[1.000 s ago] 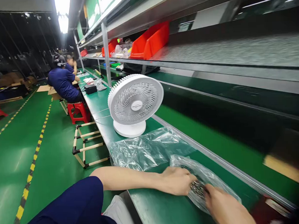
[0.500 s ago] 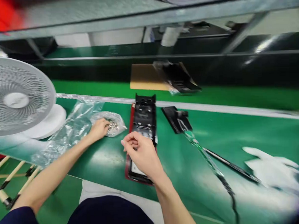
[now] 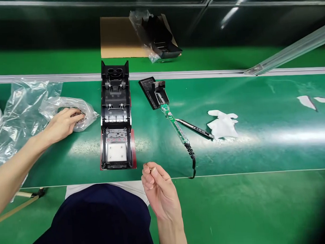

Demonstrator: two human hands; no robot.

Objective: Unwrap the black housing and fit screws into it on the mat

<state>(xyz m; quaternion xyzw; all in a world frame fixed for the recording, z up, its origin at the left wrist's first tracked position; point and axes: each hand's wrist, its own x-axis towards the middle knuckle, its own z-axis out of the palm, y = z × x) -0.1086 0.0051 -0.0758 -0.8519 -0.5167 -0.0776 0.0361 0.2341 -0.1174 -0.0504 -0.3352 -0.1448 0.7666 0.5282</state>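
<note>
In the head view, the right hand (image 3: 158, 188) is raised just in front of the near edge of the green bench (image 3: 246, 154), thumb and forefinger pinched together on a small screw (image 3: 150, 169); it looks tiny, hard, light and easy to drop, so a fingertip pinch at the head seems the sound hold. The left hand (image 3: 61, 123) rests with loosely curled fingers on the mouth of a soft, crinkly plastic bag of screws (image 3: 83, 111), just left of the stiff black plastic housing (image 3: 116, 120), which lies open side up.
</note>
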